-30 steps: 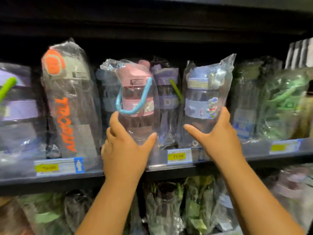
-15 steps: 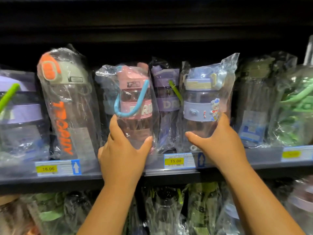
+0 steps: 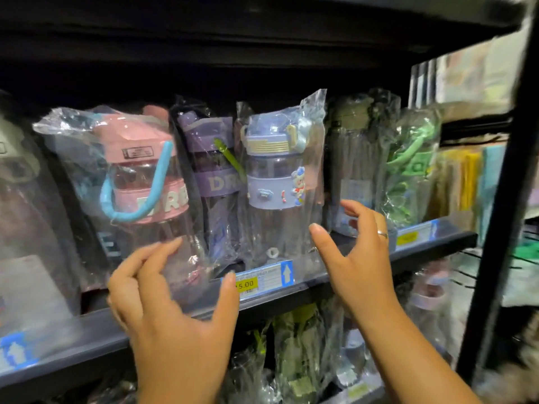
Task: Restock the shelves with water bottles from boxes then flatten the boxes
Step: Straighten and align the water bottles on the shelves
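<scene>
Showing: a store shelf (image 3: 364, 259) seen from just in front, packed with water bottles in clear plastic bags, with two bare hands raised before it.
Left hand: the left hand (image 3: 175, 304) is spread open with fingers curled loosely, holding nothing; it sits just in front of the lower part of the pink bottle (image 3: 143, 176), and whether the fingertips touch the bag cannot be told.
Right hand: the right hand (image 3: 358, 258) is also open and empty, thumb and fingers apart, a ring on one finger; it sits just right of the blue bottle (image 3: 274, 182), near its base.
Pink bottle: upright on the shelf at left of centre, pink lid, light blue carry strap, white letters on a pink band.
Blue bottle: upright on the shelf at centre, with a cartoon bear on its band.
Purple bottle: a purple bottle (image 3: 213, 170) stands between the two, set further back.
Right side: a dark green bottle (image 3: 358, 158) and a light green bottle (image 3: 411, 170) stand further right.
Shelf edge: a yellow price tag (image 3: 248, 284) sits below the blue bottle.
Lower shelf: more bagged bottles, blurred.
</scene>
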